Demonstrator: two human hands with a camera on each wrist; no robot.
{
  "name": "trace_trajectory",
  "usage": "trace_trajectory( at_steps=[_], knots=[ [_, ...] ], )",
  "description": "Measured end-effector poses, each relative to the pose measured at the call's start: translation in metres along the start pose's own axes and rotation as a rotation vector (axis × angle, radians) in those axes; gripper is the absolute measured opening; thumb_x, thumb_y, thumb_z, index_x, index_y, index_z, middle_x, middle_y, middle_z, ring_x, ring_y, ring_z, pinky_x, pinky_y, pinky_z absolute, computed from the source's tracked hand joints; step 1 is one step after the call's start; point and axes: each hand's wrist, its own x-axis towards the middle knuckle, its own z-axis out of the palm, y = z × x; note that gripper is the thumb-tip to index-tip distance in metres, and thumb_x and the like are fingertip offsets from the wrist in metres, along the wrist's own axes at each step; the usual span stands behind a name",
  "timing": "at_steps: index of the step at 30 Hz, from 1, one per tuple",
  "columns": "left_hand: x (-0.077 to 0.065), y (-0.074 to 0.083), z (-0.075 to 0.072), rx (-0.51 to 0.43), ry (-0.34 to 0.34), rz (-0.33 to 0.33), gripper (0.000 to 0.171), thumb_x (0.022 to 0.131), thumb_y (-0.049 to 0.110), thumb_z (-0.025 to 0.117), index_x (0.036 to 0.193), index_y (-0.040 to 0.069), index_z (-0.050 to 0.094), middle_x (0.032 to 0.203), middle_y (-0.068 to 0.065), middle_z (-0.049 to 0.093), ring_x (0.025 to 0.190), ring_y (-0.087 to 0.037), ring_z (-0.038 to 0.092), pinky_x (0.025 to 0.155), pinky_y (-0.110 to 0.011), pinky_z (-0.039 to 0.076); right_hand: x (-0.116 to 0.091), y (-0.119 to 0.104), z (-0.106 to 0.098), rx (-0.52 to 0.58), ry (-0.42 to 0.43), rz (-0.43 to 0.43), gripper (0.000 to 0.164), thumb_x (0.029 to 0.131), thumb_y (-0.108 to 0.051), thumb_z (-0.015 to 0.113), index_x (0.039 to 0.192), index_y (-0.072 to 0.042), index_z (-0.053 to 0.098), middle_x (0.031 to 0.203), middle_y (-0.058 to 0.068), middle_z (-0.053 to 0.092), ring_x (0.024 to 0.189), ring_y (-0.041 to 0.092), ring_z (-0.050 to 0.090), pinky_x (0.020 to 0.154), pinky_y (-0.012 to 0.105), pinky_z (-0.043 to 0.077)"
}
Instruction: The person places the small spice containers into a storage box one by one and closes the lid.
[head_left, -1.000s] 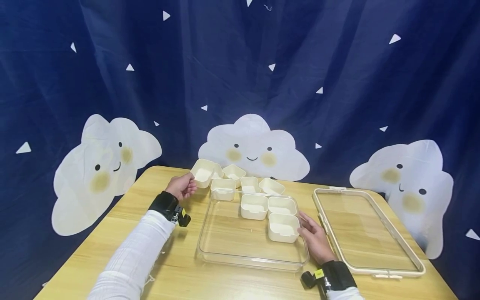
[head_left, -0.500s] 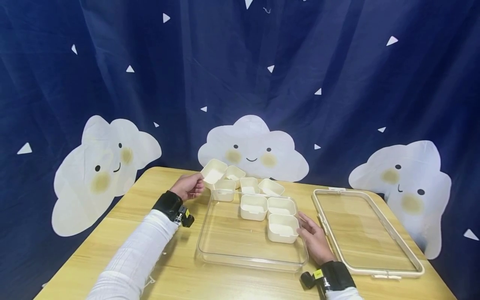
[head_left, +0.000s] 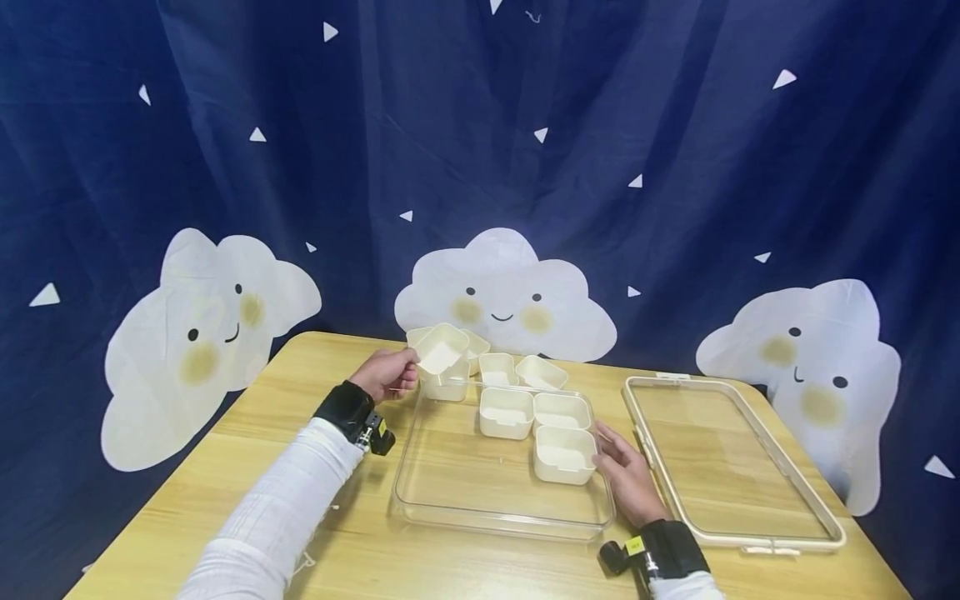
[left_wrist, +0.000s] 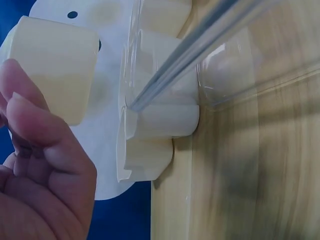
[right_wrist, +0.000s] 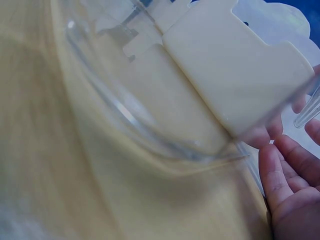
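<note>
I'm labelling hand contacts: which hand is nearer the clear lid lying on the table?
Right. The right hand rests at the clear tray's right edge, just beside the lid; the left hand holds a cream cup beyond the tray's far-left corner.

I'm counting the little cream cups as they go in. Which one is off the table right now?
The cup pinched in the left hand, tilted in the air above the clear tray's far left corner. The other cups sit in the tray or on the table behind it.

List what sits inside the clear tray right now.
The clear tray holds three cream cups clustered at its far right; the right hand touches the nearest one. More cups stand behind the tray, outside it. The cups appear empty.
</note>
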Motion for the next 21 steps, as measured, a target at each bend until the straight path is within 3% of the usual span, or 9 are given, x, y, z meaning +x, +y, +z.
trace_trajectory(
  at_steps=[6,14,21],
  knots=[
    [-0.0021,0.0006,0.0043,0.040,-0.002,-0.017,0.023,0.091,0.015,0.047,0.069,0.010,0.048,0.057,0.004,0.051,0.048,-0.006,0.048,0.045,-0.019,0.037,-0.0015,0.0016,0.0007,-0.019,0.010,-0.022,0.056,0.091,0.000,0.052,0.145,0.001,0.037,0.141,0.028,0.044,0.123,0.019,0.048,0.090,0.016,0.043],
    [-0.0016,0.0023,0.0037,0.112,-0.015,-0.034,0.024,0.090,0.016,0.048,0.066,0.012,0.048,0.057,0.004,0.052,0.048,-0.007,0.051,0.046,-0.020,0.037,-0.0014,0.0025,0.0004,-0.009,0.002,-0.032,0.056,0.092,0.001,0.052,0.145,0.002,0.037,0.140,0.029,0.044,0.119,0.013,0.050,0.091,0.018,0.044],
    [-0.0029,0.0064,0.0047,0.190,-0.057,-0.036,0.018,0.088,0.016,0.049,0.074,0.008,0.053,0.059,0.004,0.052,0.049,-0.008,0.050,0.047,-0.021,0.037,-0.0008,0.0000,0.0006,-0.011,0.009,-0.053,0.056,0.091,0.000,0.053,0.145,0.004,0.037,0.139,0.030,0.044,0.123,0.022,0.049,0.090,0.016,0.044]
  ],
)
